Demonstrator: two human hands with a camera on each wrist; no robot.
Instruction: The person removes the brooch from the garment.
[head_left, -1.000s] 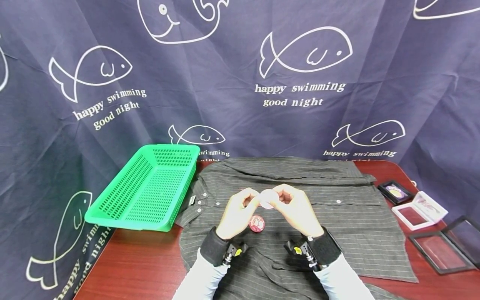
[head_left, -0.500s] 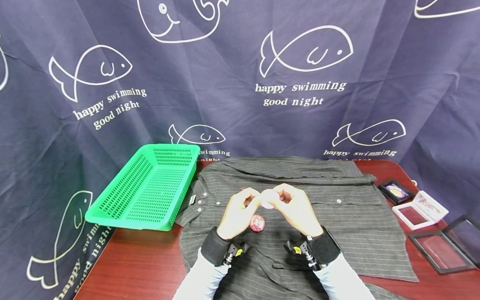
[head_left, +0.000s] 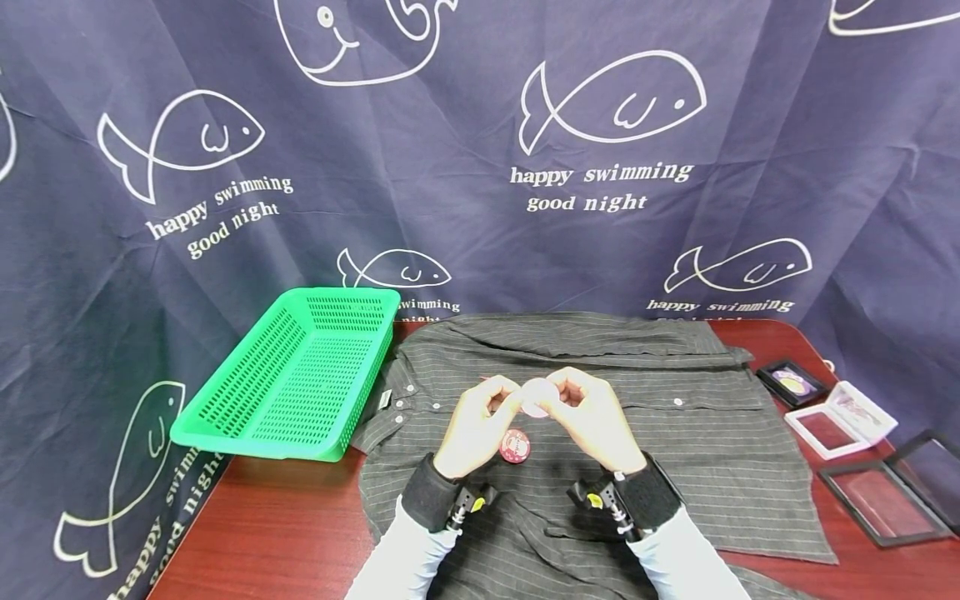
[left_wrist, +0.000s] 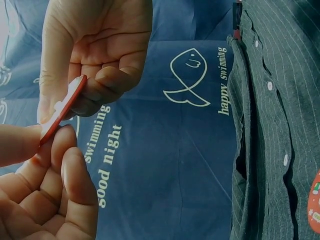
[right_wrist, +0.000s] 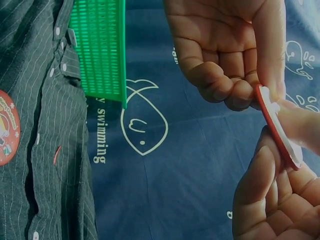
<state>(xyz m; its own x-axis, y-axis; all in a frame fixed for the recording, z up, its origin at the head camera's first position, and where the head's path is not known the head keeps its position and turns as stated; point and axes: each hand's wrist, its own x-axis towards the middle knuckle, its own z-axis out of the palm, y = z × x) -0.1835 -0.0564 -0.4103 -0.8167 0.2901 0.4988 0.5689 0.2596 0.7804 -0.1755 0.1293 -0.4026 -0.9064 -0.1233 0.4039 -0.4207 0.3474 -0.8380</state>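
Both hands hold one thin round badge point(head_left: 539, 397) above the shirt, its whitish side facing the head camera. My left hand point(head_left: 474, 429) pinches its left edge between thumb and fingers. On the opposite edge, my right hand point(head_left: 597, 419) pinches it too, the thumb lying over the pale side. Seen edge-on in the left wrist view, the badge point(left_wrist: 62, 110) has a red side, a white side and a small white bump. A second round badge point(head_left: 514, 447), red with a printed picture, lies on the dark pinstriped shirt point(head_left: 697, 467) near my left wrist.
A green plastic basket point(head_left: 362, 392) stands at the left. Along the right of the reddish table point(head_left: 300, 517) lie a small black case point(head_left: 791, 384), an open white case point(head_left: 840, 421) and an open black-framed case point(head_left: 885, 502). A navy curtain point(head_left: 480, 200) hangs behind.
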